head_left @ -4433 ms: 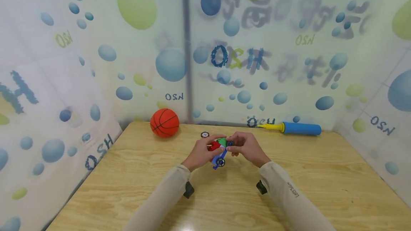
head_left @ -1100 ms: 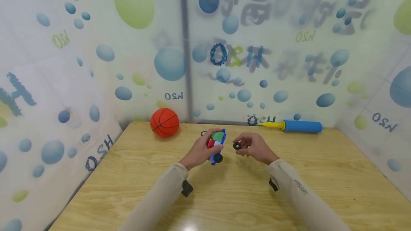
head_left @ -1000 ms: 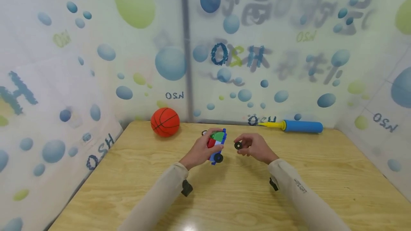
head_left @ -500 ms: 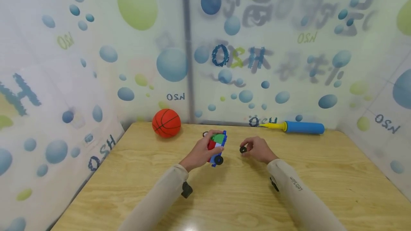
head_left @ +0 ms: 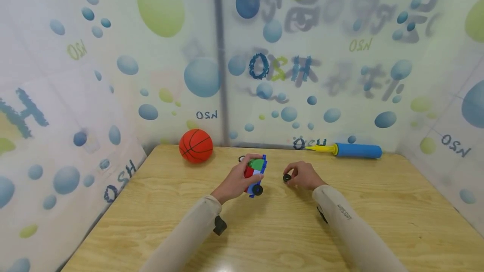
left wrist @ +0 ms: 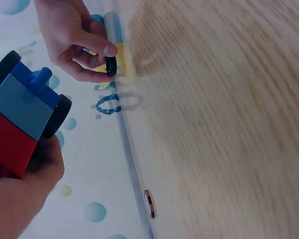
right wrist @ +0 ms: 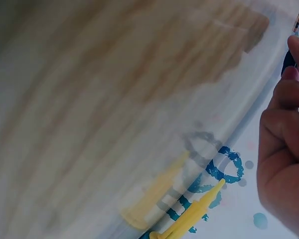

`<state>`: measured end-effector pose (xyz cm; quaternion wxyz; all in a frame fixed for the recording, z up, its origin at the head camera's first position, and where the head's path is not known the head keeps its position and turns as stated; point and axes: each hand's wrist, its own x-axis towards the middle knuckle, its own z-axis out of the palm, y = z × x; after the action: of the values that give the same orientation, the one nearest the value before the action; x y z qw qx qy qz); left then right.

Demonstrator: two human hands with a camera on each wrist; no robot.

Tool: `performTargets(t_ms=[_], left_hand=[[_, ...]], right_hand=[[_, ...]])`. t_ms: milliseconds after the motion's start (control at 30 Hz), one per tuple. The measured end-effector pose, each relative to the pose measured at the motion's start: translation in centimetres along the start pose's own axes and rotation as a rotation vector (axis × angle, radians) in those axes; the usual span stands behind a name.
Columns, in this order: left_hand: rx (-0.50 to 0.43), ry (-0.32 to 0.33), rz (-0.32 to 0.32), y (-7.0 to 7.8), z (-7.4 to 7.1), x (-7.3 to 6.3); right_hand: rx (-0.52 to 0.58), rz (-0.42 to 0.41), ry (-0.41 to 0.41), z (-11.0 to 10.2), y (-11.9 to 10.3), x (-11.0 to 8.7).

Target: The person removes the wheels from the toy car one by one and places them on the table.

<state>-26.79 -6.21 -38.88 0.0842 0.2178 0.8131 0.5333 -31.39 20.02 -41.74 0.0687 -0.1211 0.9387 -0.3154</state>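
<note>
My left hand [head_left: 236, 179] grips a toy car [head_left: 259, 164] of red, green, light blue and blue blocks, raised above the table. A black wheel [head_left: 257, 189] sits at the car's near end, and the left wrist view shows black wheels [left wrist: 58, 117] on both sides of that end. No wheel shows on the car's far blue end in the head view. To the right of the car, apart from it, my right hand [head_left: 307, 175] pinches a loose black wheel [head_left: 287, 178] between thumb and fingers, low over the table.
A small round disc [head_left: 242, 159] lies behind my left hand, partly covered by it. An orange-red basketball [head_left: 195, 146] is at the table's back left. At the back right lies a blue hand pump [head_left: 358, 150] with a yellow nozzle. Patterned walls surround the wooden table [head_left: 264, 234].
Earlier both hands were together at the car, the right at its far wheel. My right hand then drew away rightward with a wheel and has since lowered slightly. The left still holds the car.
</note>
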Motion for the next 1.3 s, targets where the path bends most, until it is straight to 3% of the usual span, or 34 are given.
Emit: performTargets(t_ms=[800,1000,1300], left_hand=[[-0.029,-0.015,0.004,0.2,0.1,-0.2],[-0.026,-0.014,0.001,0.1,0.3,-0.1],[-0.037,-0.005,-0.012,0.0,0.3,0.0]], right_hand=[[-0.031,0.114,-0.033,-0.1,-0.3,1.4],[-0.017,0.075,-0.029,-0.3,0.0,1.1],[0.028,-0.068,-0.025,-1.4,-0.6,-0.2]])
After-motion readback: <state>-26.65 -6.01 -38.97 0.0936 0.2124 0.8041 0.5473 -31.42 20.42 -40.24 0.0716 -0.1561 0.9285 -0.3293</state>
